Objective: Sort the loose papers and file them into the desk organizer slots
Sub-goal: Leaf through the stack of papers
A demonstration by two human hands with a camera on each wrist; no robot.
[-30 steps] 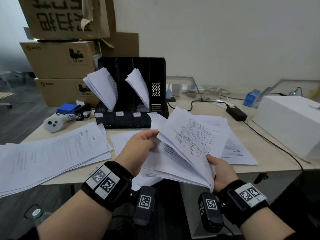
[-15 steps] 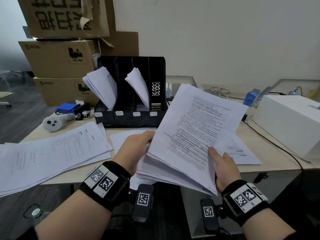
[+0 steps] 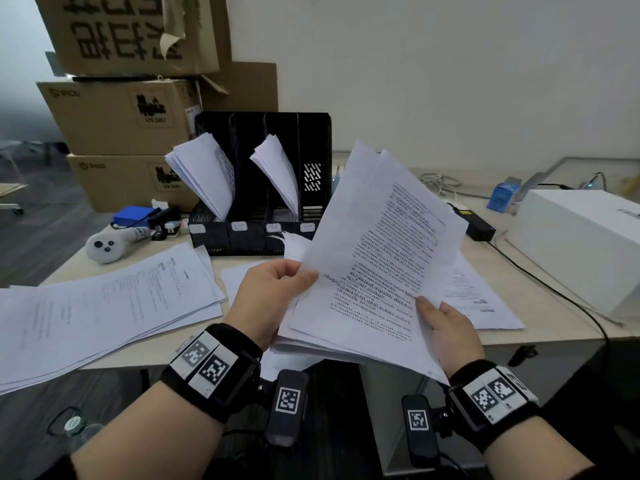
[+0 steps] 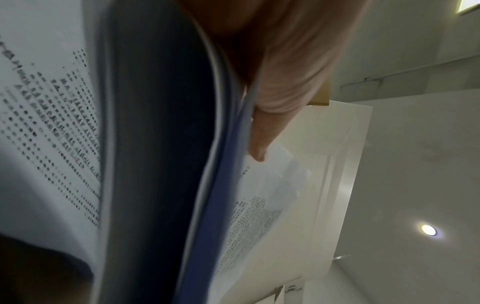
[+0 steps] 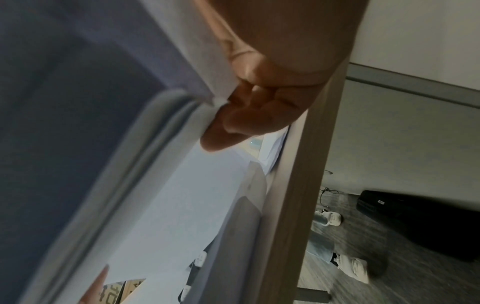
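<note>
I hold a stack of printed papers (image 3: pixel 374 271) tilted up in front of me, above the desk's near edge. My left hand (image 3: pixel 277 289) pinches its left edge, thumb on top. My right hand (image 3: pixel 446 327) grips the lower right corner, thumb on the printed page. In the left wrist view a finger (image 4: pixel 259 144) lies against the sheets (image 4: pixel 52 123); in the right wrist view curled fingers (image 5: pixel 233 121) clamp the paper edge (image 5: pixel 202 78). The black desk organizer (image 3: pixel 263 188) stands behind, with paper bundles (image 3: pixel 204 171) in two of its slots. More loose papers (image 3: pixel 104 306) lie at the left.
Cardboard boxes (image 3: pixel 121 116) are stacked behind the organizer. A white controller (image 3: pixel 107 244) and a blue item (image 3: pixel 133 216) lie at the left. A white box (image 3: pixel 581 251), a black power adapter (image 3: pixel 478 226) with its cable, and single sheets (image 3: pixel 485 303) are at the right.
The stack has been raised and tilted upright; its fanned sheets have closed together, with the top printed page now facing me. Both hands kept their hold.
</note>
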